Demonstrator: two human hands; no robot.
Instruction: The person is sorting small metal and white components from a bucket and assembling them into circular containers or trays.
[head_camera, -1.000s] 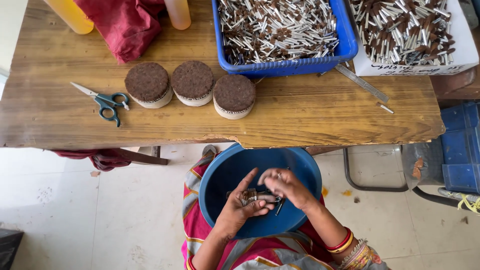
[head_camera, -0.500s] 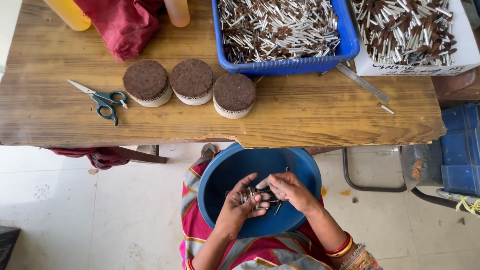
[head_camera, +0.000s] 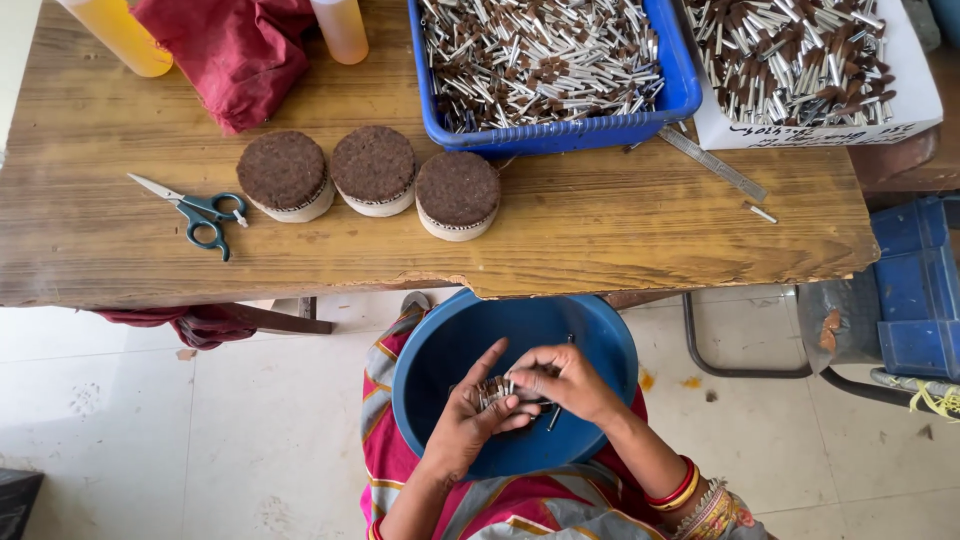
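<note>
My left hand (head_camera: 468, 420) cups a small bunch of brown-tipped metal sticks (head_camera: 497, 389) over a blue round tub (head_camera: 440, 345) resting on my lap. My right hand (head_camera: 562, 380) pinches the same bunch from the right, fingers closed on the sticks. A few loose sticks lie in the tub below my hands. Both hands are inside the tub's rim, just below the wooden table's front edge (head_camera: 300, 280).
On the table stand three round brown-topped bundles (head_camera: 372, 165), green-handled scissors (head_camera: 195, 212), a blue tray (head_camera: 670, 110) and a white box (head_camera: 820, 128) full of sticks, a red cloth (head_camera: 235, 50), two orange bottles, a metal ruler (head_camera: 712, 163). Blue crates (head_camera: 915, 290) stand at right.
The hands have stayed over the tub, shifting slightly as they gather and turn the bunch of sticks. Nothing on the table has moved.
</note>
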